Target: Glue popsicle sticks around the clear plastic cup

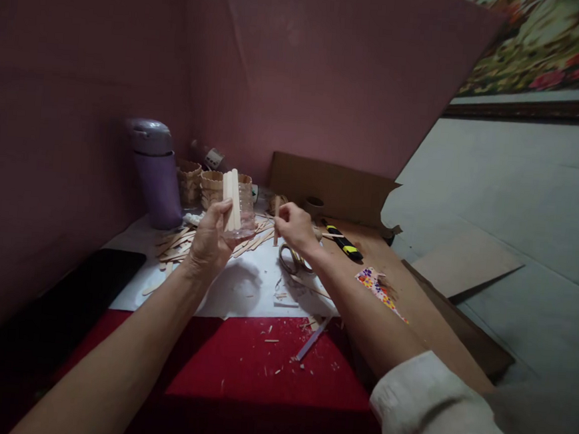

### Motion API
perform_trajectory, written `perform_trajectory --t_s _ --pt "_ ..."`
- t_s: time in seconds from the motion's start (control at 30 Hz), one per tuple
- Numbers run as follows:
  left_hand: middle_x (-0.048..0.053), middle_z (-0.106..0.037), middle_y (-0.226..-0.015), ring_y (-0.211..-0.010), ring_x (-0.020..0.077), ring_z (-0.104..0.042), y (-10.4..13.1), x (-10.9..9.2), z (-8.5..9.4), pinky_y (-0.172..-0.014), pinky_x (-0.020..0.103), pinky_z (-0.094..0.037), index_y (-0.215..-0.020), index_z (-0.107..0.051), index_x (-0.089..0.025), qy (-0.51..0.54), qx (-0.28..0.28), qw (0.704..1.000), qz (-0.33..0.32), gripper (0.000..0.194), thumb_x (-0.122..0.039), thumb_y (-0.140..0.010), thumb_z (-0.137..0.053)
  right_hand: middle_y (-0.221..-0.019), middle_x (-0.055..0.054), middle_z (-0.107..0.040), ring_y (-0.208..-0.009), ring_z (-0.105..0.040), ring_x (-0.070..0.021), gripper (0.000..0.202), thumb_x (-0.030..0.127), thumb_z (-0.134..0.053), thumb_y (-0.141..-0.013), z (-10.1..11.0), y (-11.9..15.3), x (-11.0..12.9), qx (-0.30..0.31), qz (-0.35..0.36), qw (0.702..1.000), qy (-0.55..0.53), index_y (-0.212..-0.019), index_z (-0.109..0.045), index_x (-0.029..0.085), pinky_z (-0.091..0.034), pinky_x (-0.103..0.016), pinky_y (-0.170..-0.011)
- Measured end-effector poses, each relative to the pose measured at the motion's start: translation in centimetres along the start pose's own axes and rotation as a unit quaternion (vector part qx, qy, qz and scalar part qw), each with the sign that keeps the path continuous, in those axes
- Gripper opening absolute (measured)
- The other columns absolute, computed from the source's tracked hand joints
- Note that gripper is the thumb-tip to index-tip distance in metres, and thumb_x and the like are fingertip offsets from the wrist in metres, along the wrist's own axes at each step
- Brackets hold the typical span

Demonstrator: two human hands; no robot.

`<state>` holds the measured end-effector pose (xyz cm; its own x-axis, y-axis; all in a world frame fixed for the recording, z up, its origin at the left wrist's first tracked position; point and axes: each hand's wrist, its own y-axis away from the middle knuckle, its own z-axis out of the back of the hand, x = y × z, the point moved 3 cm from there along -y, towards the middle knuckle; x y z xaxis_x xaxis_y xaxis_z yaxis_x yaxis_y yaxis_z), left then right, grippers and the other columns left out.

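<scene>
Over the red-covered bench (237, 367), left hand (210, 237) clasps clear plastic container (246, 210) with pale wooden sticks (231, 196); right hand (296, 227) pinches thin brown stick (277, 209).

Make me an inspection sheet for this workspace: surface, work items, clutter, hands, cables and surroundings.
Surface: red cover in front, white sheet behind it, brown board at right.
Work items: clear container with pale sticks standing along its side; one single stick apart from it.
Clutter: loose sticks, scissors, black-and-yellow cutter, patterned scrap, pale strip, small bits on the red cover.
Hands: left hand holds the container and sticks; right hand pinches the single stick.
Cables: nothing seen.
Surroundings: purple bottle at left, pink panel behind, framed picture upper right.
</scene>
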<state>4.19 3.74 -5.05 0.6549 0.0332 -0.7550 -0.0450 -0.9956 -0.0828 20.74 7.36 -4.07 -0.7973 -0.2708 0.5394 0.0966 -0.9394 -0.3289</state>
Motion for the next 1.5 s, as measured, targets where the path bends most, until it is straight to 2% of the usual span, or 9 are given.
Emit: perform_trajectory --t_s 0.1,0.2,0.23,0.3,0.53,0.77,0.93,1.2,1.5 --pt "0.007 -0.072 -0.080 -0.062 0.0176 -0.069 0.5 0.8 -0.5 -0.057 0.026 -0.059 -0.109 -0.063 -0.013 -0.014 0.010 0.999 0.039 0.036 -0.034 -0.079 -0.065 -0.077 0.001 -0.066 -0.063 -0.067 -0.0149 0.048 0.026 -0.052 -0.091 2.5 2.1 -0.8 -0.042 -0.042 0.991 -0.121 -0.137 -0.043 0.015 -0.048 -0.023 -0.051" --pt "0.008 -0.071 -0.082 -0.065 0.0189 -0.070 1.1 1.9 -1.2 -0.060 0.028 -0.061 -0.106 -0.064 -0.012 -0.036 0.059 0.995 0.076 0.034 -0.033 -0.080 -0.067 -0.063 0.011 -0.055 -0.051 -0.058 -0.0111 0.068 0.031 -0.071 -0.074 3.7 4.5 -1.5 -0.062 -0.069 0.895 -0.437 -0.135 -0.043 0.019 -0.038 -0.019 -0.041" --pt "0.009 -0.071 -0.083 -0.067 0.0197 -0.071 1.3 2.3 -1.4 -0.062 0.030 -0.062 -0.106 -0.064 -0.012 -0.044 0.078 0.992 0.089 0.034 -0.033 -0.080 -0.067 -0.061 0.012 -0.053 -0.048 -0.056 -0.0103 0.069 0.032 -0.075 -0.069 3.8 5.2 -1.6 -0.062 -0.065 0.868 -0.488 -0.130 -0.045 0.020 -0.035 -0.019 -0.040" --pt "0.011 -0.072 -0.086 -0.070 0.0210 -0.071 1.6 3.0 -1.6 -0.064 0.032 -0.063 -0.106 -0.065 -0.012 -0.059 0.107 0.985 0.119 0.034 -0.034 -0.081 -0.068 -0.059 0.012 -0.052 -0.046 -0.053 -0.0092 0.065 0.033 -0.078 -0.066 4.0 6.2 -1.5 -0.070 -0.052 0.846 -0.526 -0.122 -0.049 0.022 -0.033 -0.019 -0.038" --pt "0.011 -0.074 -0.100 -0.082 0.0223 -0.070 2.7 4.4 -2.4 -0.066 0.035 -0.063 -0.113 -0.070 -0.014 -0.091 0.159 0.965 0.189 0.032 -0.032 -0.088 -0.065 -0.060 0.012 -0.055 -0.043 -0.051 -0.0084 0.056 0.037 -0.074 -0.073 3.1 7.3 -0.6 -0.072 -0.034 0.852 -0.518 -0.121 -0.048 0.025 -0.035 -0.023 -0.040" --pt "0.012 -0.074 -0.103 -0.083 0.0216 -0.070 3.1 4.9 -2.7 -0.069 0.035 -0.063 -0.107 -0.075 -0.014 -0.095 0.197 0.956 0.197 0.027 -0.030 -0.086 -0.068 -0.060 0.012 -0.051 -0.042 -0.042 -0.0064 0.048 0.035 -0.077 -0.069 2.7 7.4 -0.9 -0.114 -0.035 0.833 -0.541 -0.109 -0.053 0.023 -0.029 -0.022 -0.038" --pt "0.011 -0.073 -0.100 -0.082 0.0210 -0.068 3.3 5.1 -2.7 -0.068 0.036 -0.063 -0.110 -0.071 -0.014 -0.093 0.181 0.959 0.199 0.031 -0.030 -0.084 -0.073 -0.065 0.010 -0.050 -0.045 -0.039 -0.0051 0.045 0.035 -0.078 -0.069 2.7 7.5 -1.0 -0.134 -0.039 0.838 -0.527 -0.106 -0.057 0.022 -0.029 -0.023 -0.040" --pt "0.010 -0.072 -0.103 -0.084 0.0204 -0.068 3.0 5.4 -2.5 -0.071 0.036 -0.063 -0.116 -0.067 -0.016 -0.089 0.208 0.953 0.202 0.042 -0.030 -0.078 -0.079 -0.068 0.009 -0.050 -0.049 -0.036 -0.0054 0.045 0.036 -0.079 -0.066 2.4 7.1 -1.7 -0.140 -0.046 0.838 -0.526 -0.105 -0.059 0.022 -0.026 -0.023 -0.042" --pt "0.008 -0.069 -0.097 -0.079 0.0194 -0.065 3.0 5.6 -2.5 -0.066 0.035 -0.061 -0.120 -0.064 -0.016 -0.088 0.216 0.953 0.193 0.056 -0.026 -0.069 -0.085 -0.075 0.005 -0.055 -0.064 -0.048 -0.0098 0.040 0.033 -0.081 -0.064 2.2 6.9 -1.8 -0.157 -0.021 0.841 -0.518 -0.098 -0.065 0.021 -0.038 -0.026 -0.054"
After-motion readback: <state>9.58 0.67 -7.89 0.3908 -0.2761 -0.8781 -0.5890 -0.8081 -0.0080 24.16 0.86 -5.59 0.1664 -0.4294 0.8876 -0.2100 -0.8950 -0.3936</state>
